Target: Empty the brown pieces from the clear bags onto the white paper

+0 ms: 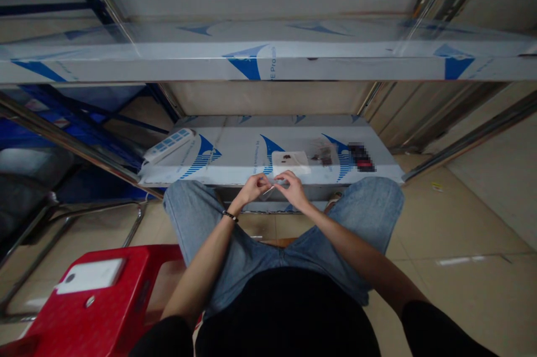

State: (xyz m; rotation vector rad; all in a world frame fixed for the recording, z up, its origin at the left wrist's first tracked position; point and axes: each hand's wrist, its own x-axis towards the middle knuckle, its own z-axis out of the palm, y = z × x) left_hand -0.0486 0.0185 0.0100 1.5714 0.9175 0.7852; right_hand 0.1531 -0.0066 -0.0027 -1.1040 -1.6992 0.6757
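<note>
- Head view, setting: a tiled floor runs under a low metal shelf (235,164) whose surface is covered in white film with blue printed triangles; a second shelf board (268,57) of the same kind spans above it, carried by slanting steel uprights.
- Head view, work position: the person sits facing the low shelf, knees in blue jeans just short of its front edge, forearms reaching forward between the knees.
- Head view, hands: the left hand (254,187) and the right hand (293,189) meet just at the shelf's front edge, fingertips pressed together on a small clear piece (271,192) held between them (too small to identify; it looks like a thin strip or wrapper).
- Handling judgement: the piece appears very light, thin and pliable, likely slick; a fingertip pinch at its ends seems the only workable hold, and it could slip or crease easily.
- Head view, nearby items: a white card or pad (290,162) lies on the shelf just beyond the hands, with a clear bag of small parts (323,153) beside it; a white power strip (168,145) sits well apart at the shelf's left end.
- Head view, left side: a red stool (104,301) carries a white flat device (90,276).
- Clearance: room overhead is limited by the upper board; the shelf's front edge lies directly under the hands (a dropped piece could fall to the floor).
</note>
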